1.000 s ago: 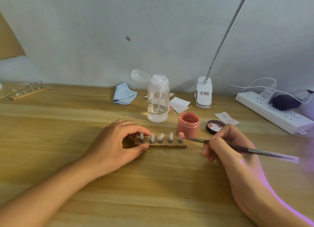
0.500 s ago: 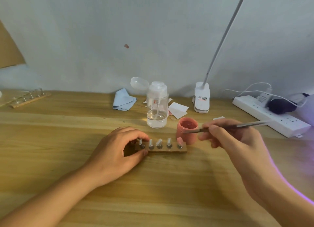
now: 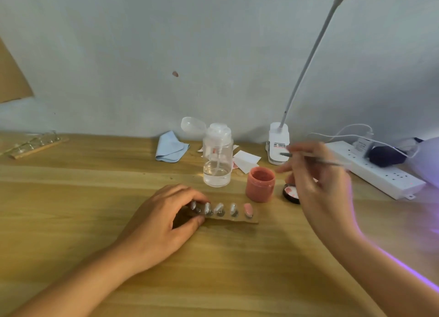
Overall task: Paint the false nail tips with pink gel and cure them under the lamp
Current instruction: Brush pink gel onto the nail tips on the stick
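Observation:
A small wooden strip [image 3: 228,218] lies on the table and carries several false nail tips; the rightmost tip [image 3: 248,209] is pink, the others [image 3: 219,208] look clear. My left hand [image 3: 164,218] grips the strip's left end between thumb and fingers. My right hand [image 3: 316,181] is raised, blurred, and pinches a thin metal brush [image 3: 311,157] whose tip points left, above and right of the open pink gel jar [image 3: 260,183]. The jar's black lid [image 3: 290,193] lies partly behind my right hand.
A clear pump bottle [image 3: 217,160] stands behind the strip, with a blue cloth [image 3: 169,149] and white paper squares [image 3: 245,161] near it. A clip lamp base [image 3: 278,142] with a bent neck, a power strip [image 3: 377,171] and a second nail strip [image 3: 33,144] are along the back.
My right hand has lifted the brush from the rightmost tip up past the gel jar. The view has tilted upward. My left hand keeps holding the strip.

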